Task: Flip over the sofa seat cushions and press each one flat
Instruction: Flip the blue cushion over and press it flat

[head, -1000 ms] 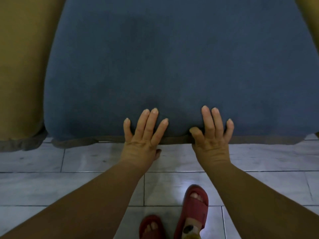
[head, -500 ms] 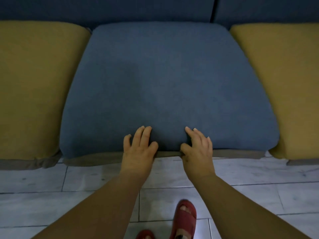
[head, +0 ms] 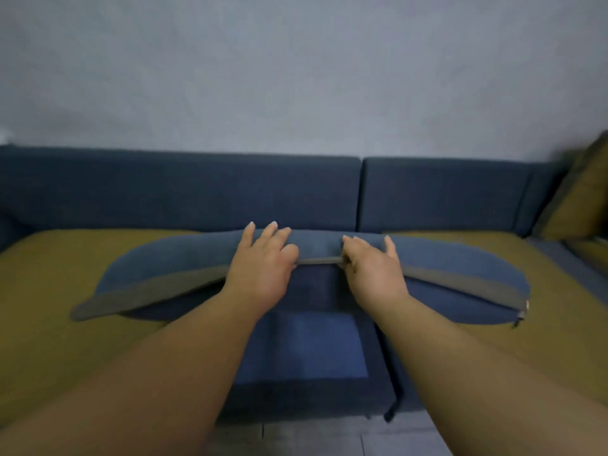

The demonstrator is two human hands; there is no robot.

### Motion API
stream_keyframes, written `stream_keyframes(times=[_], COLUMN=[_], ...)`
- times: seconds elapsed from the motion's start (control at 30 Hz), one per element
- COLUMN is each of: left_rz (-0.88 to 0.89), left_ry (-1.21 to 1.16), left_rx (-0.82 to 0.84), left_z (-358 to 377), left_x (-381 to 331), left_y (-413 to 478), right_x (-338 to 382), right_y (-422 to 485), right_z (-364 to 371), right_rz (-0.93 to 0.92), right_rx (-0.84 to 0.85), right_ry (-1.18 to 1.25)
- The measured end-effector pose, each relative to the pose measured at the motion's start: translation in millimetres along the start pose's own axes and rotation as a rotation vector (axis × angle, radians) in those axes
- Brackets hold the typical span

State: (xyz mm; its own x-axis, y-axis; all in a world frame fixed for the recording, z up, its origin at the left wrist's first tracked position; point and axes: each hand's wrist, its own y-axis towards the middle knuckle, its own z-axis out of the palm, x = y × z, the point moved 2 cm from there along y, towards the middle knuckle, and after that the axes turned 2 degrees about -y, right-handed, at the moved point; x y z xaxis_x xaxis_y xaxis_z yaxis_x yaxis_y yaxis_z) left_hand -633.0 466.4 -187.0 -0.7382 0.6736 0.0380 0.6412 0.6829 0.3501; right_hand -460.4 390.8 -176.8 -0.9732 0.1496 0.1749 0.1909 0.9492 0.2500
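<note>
The blue middle seat cushion is lifted by its front edge, bowed, with its grey piping and zip end showing. My left hand and my right hand both grip that front edge near its centre, fingers over the top and thumbs under. Below the raised cushion the blue sofa base is exposed. A mustard seat cushion lies flat on the left and another mustard seat cushion lies flat on the right.
The dark blue sofa backrest runs behind, against a grey wall. A mustard pillow leans in the right corner. Tiled floor shows at the bottom edge between my forearms.
The blue cushion lay flat under my hands; both hands closed on its front edge and lifted it off the base. The view has tilted up toward the backrest and wall.
</note>
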Motion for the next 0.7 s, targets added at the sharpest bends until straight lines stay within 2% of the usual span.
stream_keyframes(times=[0.07,0.2,0.3,0.43,0.53,0.7], left_rz=[0.032,0.071,0.055,-0.163,-0.194,-0.171], left_ry=[0.045,-0.045,-0.075,-0.210,-0.272,-0.096], left_rx=[-0.034,-0.176,-0.254,0.053,0.118,0.118], left_z=[-42,-116,-144,-127,-112,-101], left_x=[0,-1,-7,-2,12,13], left_y=[14,42,53,61,73,94], right_x=[5,9,7,4,4,-2], right_y=[8,29,38,41,51,67], right_z=[-40,-110,-131,-116,-109,-105], right_rz=[0.014,0.006,0.033,0.113,0.092,0.187], right_rx=[-0.061,-0.219,-0.246,-0.130,-0.096,-0.045], right_ry=[-0.020,-0.053,-0.033,0.032,0.041,-0.138])
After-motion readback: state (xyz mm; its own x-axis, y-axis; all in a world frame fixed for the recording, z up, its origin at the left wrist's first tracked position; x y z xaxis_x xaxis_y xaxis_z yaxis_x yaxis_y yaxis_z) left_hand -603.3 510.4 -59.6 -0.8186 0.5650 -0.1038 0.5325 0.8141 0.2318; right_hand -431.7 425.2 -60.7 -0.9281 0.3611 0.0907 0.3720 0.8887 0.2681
